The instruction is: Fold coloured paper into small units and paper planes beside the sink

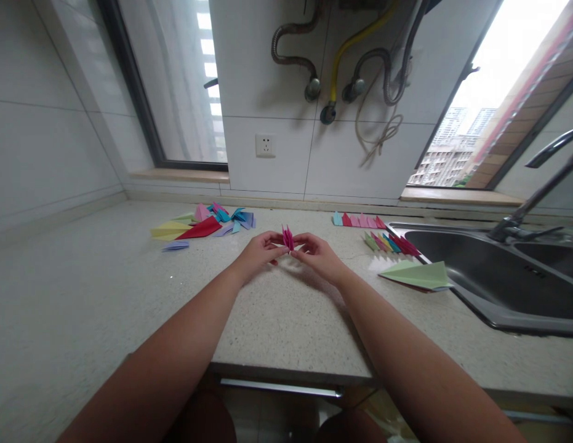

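A small folded magenta paper piece (287, 237) stands upright between my two hands over the speckled countertop (277, 320). My left hand (258, 251) pinches its left side with closed fingers. From the other side my right hand (317, 252) pinches it the same way. Both forearms reach in from the bottom of the view.
A heap of coloured folded papers (205, 224) lies at the back left. Two rows of small folded pieces (357, 220) (390, 243) lie right of my hands, with a larger green folded sheet (418, 275) by the steel sink (498, 277). A tap (535, 197) stands at the right.
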A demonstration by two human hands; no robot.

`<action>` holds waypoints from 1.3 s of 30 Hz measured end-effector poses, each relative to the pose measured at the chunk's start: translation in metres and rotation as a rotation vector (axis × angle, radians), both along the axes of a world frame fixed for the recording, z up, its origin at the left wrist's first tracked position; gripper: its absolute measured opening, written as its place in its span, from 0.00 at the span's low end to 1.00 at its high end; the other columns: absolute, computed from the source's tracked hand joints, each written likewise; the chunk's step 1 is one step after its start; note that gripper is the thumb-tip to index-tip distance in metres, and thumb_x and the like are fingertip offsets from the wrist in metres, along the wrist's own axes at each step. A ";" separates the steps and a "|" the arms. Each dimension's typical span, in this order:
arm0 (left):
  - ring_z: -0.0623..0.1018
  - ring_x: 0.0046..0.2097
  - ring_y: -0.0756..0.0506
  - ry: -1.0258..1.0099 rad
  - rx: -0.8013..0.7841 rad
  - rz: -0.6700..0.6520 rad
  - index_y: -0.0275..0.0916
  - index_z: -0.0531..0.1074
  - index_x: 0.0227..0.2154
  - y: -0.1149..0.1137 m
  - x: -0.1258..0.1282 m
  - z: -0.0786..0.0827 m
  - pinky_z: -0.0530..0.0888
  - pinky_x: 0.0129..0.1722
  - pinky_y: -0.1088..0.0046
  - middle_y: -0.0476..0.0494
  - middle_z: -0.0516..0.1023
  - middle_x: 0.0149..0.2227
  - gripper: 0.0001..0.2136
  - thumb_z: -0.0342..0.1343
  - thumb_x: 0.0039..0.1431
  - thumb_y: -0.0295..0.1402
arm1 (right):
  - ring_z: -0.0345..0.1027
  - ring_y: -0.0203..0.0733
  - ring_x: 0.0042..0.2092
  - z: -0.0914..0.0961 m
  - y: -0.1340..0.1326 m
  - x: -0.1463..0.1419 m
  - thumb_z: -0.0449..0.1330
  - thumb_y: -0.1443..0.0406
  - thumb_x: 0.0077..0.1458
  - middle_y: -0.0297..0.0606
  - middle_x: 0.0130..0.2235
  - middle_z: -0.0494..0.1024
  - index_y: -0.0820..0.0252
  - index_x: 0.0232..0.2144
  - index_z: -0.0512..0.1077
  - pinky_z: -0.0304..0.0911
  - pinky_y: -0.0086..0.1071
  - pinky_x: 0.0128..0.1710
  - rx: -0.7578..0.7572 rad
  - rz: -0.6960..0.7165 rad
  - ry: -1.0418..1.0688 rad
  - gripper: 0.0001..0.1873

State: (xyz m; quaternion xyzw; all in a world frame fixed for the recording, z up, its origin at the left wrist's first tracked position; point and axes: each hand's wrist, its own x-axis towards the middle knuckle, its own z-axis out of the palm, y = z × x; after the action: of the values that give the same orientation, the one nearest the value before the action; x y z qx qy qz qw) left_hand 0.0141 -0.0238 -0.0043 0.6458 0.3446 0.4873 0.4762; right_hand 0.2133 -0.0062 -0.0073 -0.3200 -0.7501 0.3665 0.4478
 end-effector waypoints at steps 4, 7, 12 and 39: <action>0.77 0.45 0.42 0.019 -0.003 -0.016 0.38 0.75 0.46 -0.001 0.000 0.001 0.72 0.30 0.73 0.37 0.78 0.47 0.19 0.63 0.52 0.40 | 0.68 0.35 0.33 0.000 -0.001 -0.001 0.66 0.60 0.50 0.41 0.44 0.77 0.58 0.44 0.72 0.67 0.32 0.33 0.032 -0.030 -0.030 0.19; 0.77 0.47 0.41 0.033 -0.017 -0.046 0.40 0.75 0.47 -0.002 0.000 0.001 0.73 0.32 0.71 0.37 0.78 0.49 0.19 0.62 0.54 0.40 | 0.69 0.37 0.34 -0.002 -0.001 -0.001 0.66 0.60 0.50 0.41 0.43 0.76 0.58 0.44 0.71 0.67 0.32 0.32 0.102 -0.096 -0.093 0.19; 0.77 0.49 0.41 0.039 -0.039 -0.078 0.42 0.75 0.49 -0.001 0.000 -0.001 0.75 0.34 0.71 0.38 0.77 0.51 0.18 0.61 0.56 0.39 | 0.68 0.37 0.34 -0.005 -0.002 0.000 0.65 0.63 0.51 0.41 0.43 0.75 0.57 0.45 0.70 0.66 0.31 0.30 0.264 -0.182 -0.199 0.18; 0.77 0.45 0.42 0.325 0.069 0.065 0.38 0.73 0.52 0.014 0.016 -0.025 0.73 0.43 0.65 0.38 0.79 0.46 0.18 0.54 0.60 0.37 | 0.69 0.37 0.36 0.002 -0.001 0.004 0.64 0.63 0.50 0.39 0.43 0.77 0.57 0.45 0.72 0.66 0.32 0.36 0.216 -0.403 -0.134 0.18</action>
State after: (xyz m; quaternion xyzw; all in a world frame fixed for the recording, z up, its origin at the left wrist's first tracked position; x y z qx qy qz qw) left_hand 0.0301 -0.0102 -0.0298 0.7206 0.4208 0.4030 0.3757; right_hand 0.2178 -0.0069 -0.0050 -0.4373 -0.7341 0.1653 0.4925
